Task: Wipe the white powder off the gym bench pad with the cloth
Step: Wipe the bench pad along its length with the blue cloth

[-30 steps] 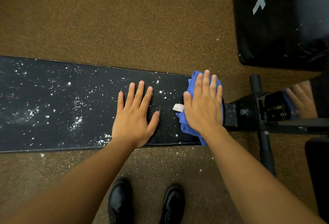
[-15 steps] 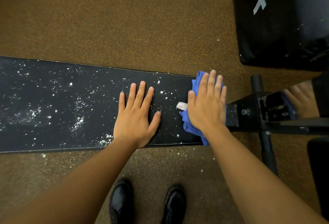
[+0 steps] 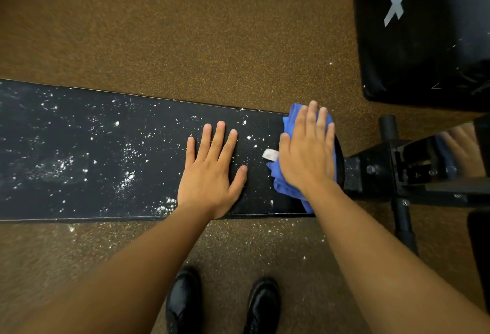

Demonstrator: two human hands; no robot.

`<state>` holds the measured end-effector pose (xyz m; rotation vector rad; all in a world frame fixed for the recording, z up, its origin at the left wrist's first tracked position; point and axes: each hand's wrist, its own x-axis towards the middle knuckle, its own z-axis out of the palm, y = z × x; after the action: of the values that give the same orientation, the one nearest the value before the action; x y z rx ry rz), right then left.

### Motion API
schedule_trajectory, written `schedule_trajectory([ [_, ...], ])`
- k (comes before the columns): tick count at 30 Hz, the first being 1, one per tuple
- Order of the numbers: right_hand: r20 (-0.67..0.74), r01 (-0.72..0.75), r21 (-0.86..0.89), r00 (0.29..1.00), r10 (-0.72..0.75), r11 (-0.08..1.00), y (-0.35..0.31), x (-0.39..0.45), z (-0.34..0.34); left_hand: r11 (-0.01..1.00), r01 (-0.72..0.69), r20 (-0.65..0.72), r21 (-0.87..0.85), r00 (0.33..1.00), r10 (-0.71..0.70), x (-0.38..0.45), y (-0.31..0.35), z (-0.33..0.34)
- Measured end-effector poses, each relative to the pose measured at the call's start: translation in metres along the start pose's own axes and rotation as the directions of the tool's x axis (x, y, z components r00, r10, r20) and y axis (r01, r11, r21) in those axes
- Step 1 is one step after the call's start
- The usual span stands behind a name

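Note:
A long black bench pad [image 3: 79,195] runs across the view, speckled with white powder [image 3: 127,177], thickest left of my hands. My left hand [image 3: 209,174] lies flat on the pad, fingers straight and spread. At the pad's right end, my right hand [image 3: 307,150] presses flat on a crumpled blue cloth [image 3: 285,187] with a white tag sticking out to the left. Most of the cloth is hidden under the palm.
The bench's black metal frame and post [image 3: 397,174] extend right of the pad. A large black padded block [image 3: 424,36] with white lettering stands at the top right. Brown speckled floor [image 3: 185,28] surrounds the bench, with powder scattered near my black shoes [image 3: 185,304].
My right hand and the cloth have slid slightly to the right, toward the pad's end. The left hand stays flat in the same place.

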<state>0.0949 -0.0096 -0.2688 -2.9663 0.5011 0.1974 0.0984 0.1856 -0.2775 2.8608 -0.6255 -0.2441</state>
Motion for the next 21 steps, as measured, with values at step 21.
schedule_trajectory([
  [21, 0.032, 0.207, -0.009, 0.978, -0.206, 0.978, 0.0, -0.046, 0.001, 1.0, -0.012, 0.011, -0.002, 1.0, 0.012, 0.001, -0.001, 0.0],
])
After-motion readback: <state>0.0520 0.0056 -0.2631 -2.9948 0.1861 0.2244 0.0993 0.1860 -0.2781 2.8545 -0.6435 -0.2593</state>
